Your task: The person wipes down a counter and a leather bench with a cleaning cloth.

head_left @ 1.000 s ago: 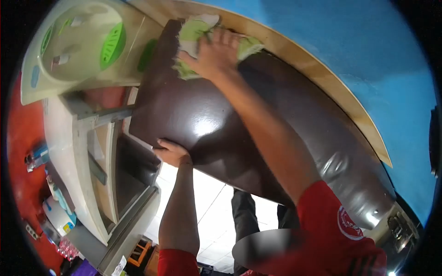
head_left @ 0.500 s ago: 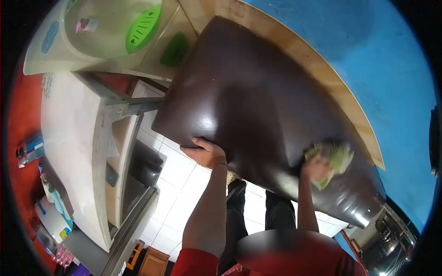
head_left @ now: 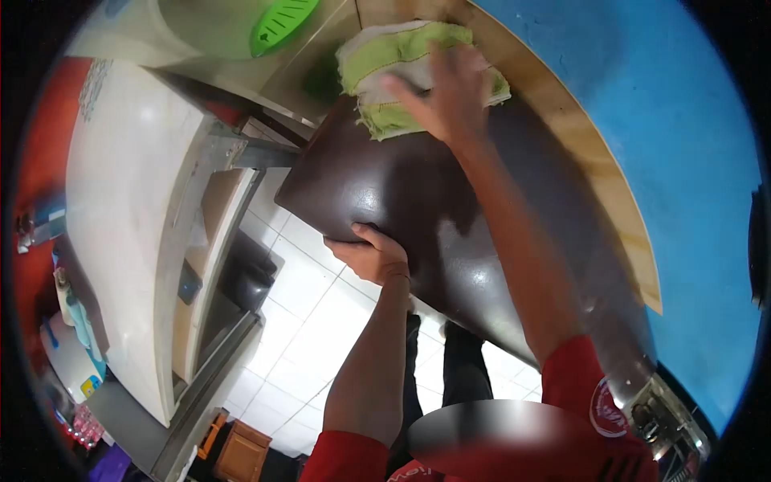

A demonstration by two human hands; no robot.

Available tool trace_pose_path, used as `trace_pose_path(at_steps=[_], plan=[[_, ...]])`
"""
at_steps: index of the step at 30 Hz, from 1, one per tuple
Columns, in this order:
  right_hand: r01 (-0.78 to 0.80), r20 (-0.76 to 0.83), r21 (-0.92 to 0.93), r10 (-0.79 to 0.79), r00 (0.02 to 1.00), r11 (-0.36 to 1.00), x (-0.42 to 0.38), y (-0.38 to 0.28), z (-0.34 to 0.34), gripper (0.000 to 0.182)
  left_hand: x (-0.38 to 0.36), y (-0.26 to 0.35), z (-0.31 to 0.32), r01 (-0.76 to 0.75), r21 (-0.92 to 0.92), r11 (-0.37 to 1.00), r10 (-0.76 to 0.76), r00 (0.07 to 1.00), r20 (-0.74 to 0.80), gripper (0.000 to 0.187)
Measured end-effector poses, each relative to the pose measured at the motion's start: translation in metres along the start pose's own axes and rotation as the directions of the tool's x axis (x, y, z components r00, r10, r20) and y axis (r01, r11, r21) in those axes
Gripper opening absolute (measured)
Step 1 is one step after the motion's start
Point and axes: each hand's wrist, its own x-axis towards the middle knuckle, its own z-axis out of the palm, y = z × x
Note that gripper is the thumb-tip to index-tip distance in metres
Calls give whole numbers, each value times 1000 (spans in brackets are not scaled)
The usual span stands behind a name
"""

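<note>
I judge the striped towel [head_left: 381, 74] under my splayed right hand [head_left: 459, 100] limp, best bunched centrally; my left hand [head_left: 373, 255] cups the vinyl-padded bench's [head_left: 345, 173] edge.

- Red shirt [head_left: 598, 450], 2 short sleeves; plain red left sleeve [head_left: 345, 456].
- Right sleeve [head_left: 569, 369]: red, bearing 1 round white-outlined emblem [head_left: 609, 408]; print inside it too small to read.
- Dark stripes [head_left: 634, 467] on the shirt at lower right, partly cut by the frame edge.
- White lettering [head_left: 412, 474] low on the shirt front, only partly visible.
- Blurred oval hides part of the shirt.
- Trousers [head_left: 466, 365]: black, 2 legs visible.
- Left wrist: 1 thin dark band [head_left: 399, 276].
</note>
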Motion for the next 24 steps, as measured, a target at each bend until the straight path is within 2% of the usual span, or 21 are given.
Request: trace_pose_path(at_steps=[2,3,4,5,7,8,9,10,11,12,13,14,15,17,18,19,20,21,22,24], plan=[[36,-149,40,-30,988,999,-20,30,-55,57,0,9,-6,27,-5,1000,-27,1000,7,70],[-120,-61,-34,118,991,992,-39,42,-89,54,0,9,-7,26,-22,999,-26,999,22,70],[-155,-86,19,156,984,988,-71,85,-96,53,0,10,-8,17,-36,999,-16,999,39,70],[-235,-56,-180,228,972,955,-119,135,-100,51,-2,13,-9,39,-10,999,-38,999,37,61],[-395,7,-450,446,895,801,-172,170,-124,53,-4,6,-5,8,-56,998,-7,1000,27,61],[-438,-56,-433,462,885,788,-187,175,-127,54,-3,3,-6,-25,-95,995,26,1000,8,61],[-447,-69,-410,461,885,795,-191,175,-126,54,-4,1,-14,-138,-89,986,139,990,12,61],[-460,-81,-440,476,876,771,-190,177,-122,56,-4,-1,-24,-156,-106,982,157,988,-6,61],[-489,-102,-475,505,857,732,-188,179,-114,58,2,-4,-33,-73,-382,921,135,981,138,60],[-512,-131,-471,517,846,718,-183,185,-109,58,5,-1,-30,68,-604,794,149,942,301,59],[-504,-135,-463,503,853,729,-181,188,-106,58,3,14,-25,-282,-495,822,343,939,34,58],[-490,-105,-465,504,857,737,-193,184,-107,58,3,20,-28,-575,-259,777,548,818,-173,57],[-494,-71,-515,540,839,700,-192,182,-106,59,13,51,-32,-652,-360,668,698,716,-1,57],[-514,-52,-518,575,816,683,-190,179,-103,59,36,132,1,-662,-505,554,815,557,163,45],[-536,-67,-514,591,804,670,-188,178,-101,60,46,173,17,-771,-396,499,867,437,240,45],[-528,-52,-503,585,809,685,-188,178,-101,61,67,191,57,-941,-164,297,951,276,140,48],[-532,-39,-504,597,801,681,-189,177,-101,61,83,204,91,-971,30,239,954,241,179,56],[-547,-43,-469,601,798,693,-189,180,-103,61,87,209,119,-953,65,295,893,299,336,64],[-560,-47,-435,603,796,706,-190,180,-103,62,74,200,123,-954,70,292,887,297,354,64],[-555,-43,-409,592,805,724,-187,182,-104,62,24,180,129,-958,213,191,925,248,288,72]])
